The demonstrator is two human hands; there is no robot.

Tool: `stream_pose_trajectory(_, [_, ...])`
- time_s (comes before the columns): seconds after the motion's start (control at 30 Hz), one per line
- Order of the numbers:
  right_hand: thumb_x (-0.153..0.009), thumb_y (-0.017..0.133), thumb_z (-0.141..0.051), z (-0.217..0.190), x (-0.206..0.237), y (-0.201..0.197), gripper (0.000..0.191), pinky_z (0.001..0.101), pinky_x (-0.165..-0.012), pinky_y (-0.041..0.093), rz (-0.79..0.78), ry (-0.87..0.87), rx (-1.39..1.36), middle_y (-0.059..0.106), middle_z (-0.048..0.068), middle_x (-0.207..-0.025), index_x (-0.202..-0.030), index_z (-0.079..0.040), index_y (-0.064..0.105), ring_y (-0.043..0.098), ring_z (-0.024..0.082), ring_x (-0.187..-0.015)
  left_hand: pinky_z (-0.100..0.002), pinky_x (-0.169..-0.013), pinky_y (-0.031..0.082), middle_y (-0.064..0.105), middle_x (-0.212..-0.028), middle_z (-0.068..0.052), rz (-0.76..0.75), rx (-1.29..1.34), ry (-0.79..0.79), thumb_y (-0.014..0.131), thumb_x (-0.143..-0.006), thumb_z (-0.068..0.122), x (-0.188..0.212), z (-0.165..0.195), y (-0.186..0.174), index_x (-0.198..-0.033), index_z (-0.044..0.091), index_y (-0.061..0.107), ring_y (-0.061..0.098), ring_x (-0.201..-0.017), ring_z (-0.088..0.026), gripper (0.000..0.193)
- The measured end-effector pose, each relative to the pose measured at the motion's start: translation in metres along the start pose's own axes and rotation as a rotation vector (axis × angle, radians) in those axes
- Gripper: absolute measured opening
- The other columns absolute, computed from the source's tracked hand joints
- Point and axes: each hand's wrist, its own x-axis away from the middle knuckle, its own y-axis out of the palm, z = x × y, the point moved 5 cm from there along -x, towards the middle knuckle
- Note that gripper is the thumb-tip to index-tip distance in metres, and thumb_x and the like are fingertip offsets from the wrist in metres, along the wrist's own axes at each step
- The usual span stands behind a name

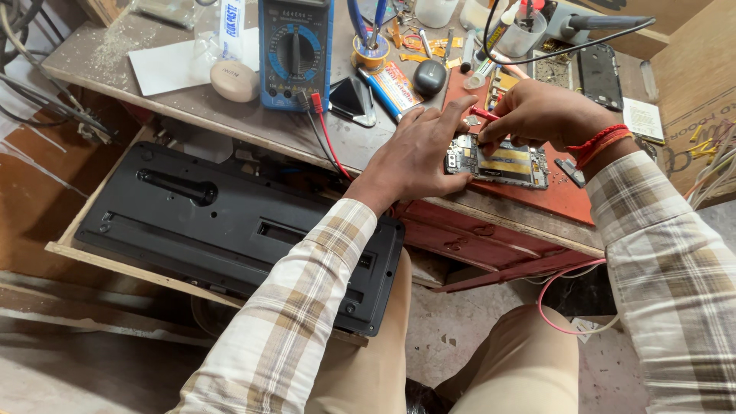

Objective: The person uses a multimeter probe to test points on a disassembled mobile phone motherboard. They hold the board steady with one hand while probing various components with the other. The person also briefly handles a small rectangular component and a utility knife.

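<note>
Right of centre in the frame, both hands are down on an opened phone [502, 162], its back cover off and the circuit board and battery showing. It lies flat on a red mat [563, 195] at the front edge of the desk [253, 126]. The left hand [418, 153] lies flat with fingers spread, its fingertips pressing on the phone's left end to hold it. The right hand [540, 115] is curled into a pinch around a red-handled tool [484, 115], whose tip points down at the upper left part of the board.

Further up the frame, a blue multimeter [295, 50] stands at top centre, its red and black leads [326, 138] trailing over the desk edge. Left of it sits a round beige case [234, 80] on white paper. Right of the meter there is a dark oval object [429, 77] and a spool of solder wire [371, 52]. A black phone frame [599, 73] lies at the upper right. Below the desk, at centre left, a long black plastic panel [230, 230] rests on a wooden shelf.
</note>
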Motion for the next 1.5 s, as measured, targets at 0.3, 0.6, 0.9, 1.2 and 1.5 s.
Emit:
stream_pose_trajectory(0.3, [-0.085, 0.082, -0.024, -0.004, 0.000, 0.001, 0.023, 0.0307, -0.048, 0.032, 0.003, 0.016, 0.032, 0.069, 0.002, -0.067, -0.090, -0.002, 0.084, 0.046, 0.010, -0.054, -0.051, -0.116, 0.034, 0.072, -0.117, -0.011, -0.013, 0.031, 0.013, 0.086, -0.074, 0.033, 0.000, 0.002, -0.004, -0.153, 0.012, 0.025, 0.063, -0.119, -0.032, 0.102])
stream_pose_trajectory(0.6, [-0.081, 0.085, -0.025, -0.012, 0.001, 0.001, 0.024, 0.0327, -0.049, 0.033, 0.036, -0.022, 0.075, 0.065, 0.005, -0.064, -0.084, -0.002, 0.085, 0.045, 0.013, -0.054, -0.051, -0.117, 0.033, 0.071, -0.119, -0.010, -0.022, 0.026, 0.004, 0.086, -0.074, 0.034, 0.000, 0.001, -0.004, -0.154, 0.013, 0.025, 0.063, -0.120, -0.032, 0.102])
stream_pose_trajectory(0.9, [-0.072, 0.088, -0.029, -0.019, 0.001, 0.000, 0.024, 0.0328, -0.051, 0.042, 0.128, -0.081, 0.242, 0.070, 0.008, -0.063, -0.077, -0.006, 0.083, 0.057, 0.016, -0.054, -0.052, -0.119, 0.033, 0.071, -0.112, -0.013, -0.052, 0.008, -0.032, 0.087, -0.074, 0.033, 0.000, 0.002, -0.005, -0.154, 0.014, 0.026, 0.064, -0.116, -0.034, 0.103])
stream_pose_trajectory(1.2, [-0.070, 0.091, -0.036, -0.017, -0.002, -0.003, 0.032, 0.0360, -0.050, 0.040, 0.075, 0.045, 0.273, 0.067, 0.007, -0.064, -0.073, -0.005, 0.084, 0.055, 0.019, -0.056, -0.051, -0.116, 0.034, 0.071, -0.115, -0.013, -0.011, 0.025, 0.004, 0.089, -0.072, 0.033, 0.000, 0.003, -0.007, -0.152, 0.012, 0.028, 0.063, -0.116, -0.036, 0.102])
stream_pose_trajectory(1.5, [-0.069, 0.094, -0.044, -0.001, -0.018, -0.003, 0.047, 0.0389, -0.057, 0.049, 0.092, 0.131, 0.333, 0.071, 0.011, -0.072, -0.080, -0.001, 0.080, 0.064, 0.024, -0.064, -0.051, -0.115, 0.035, 0.070, -0.115, -0.014, 0.003, 0.021, 0.011, 0.089, -0.073, 0.033, 0.002, 0.004, -0.009, -0.152, 0.011, 0.031, 0.062, -0.117, -0.038, 0.101])
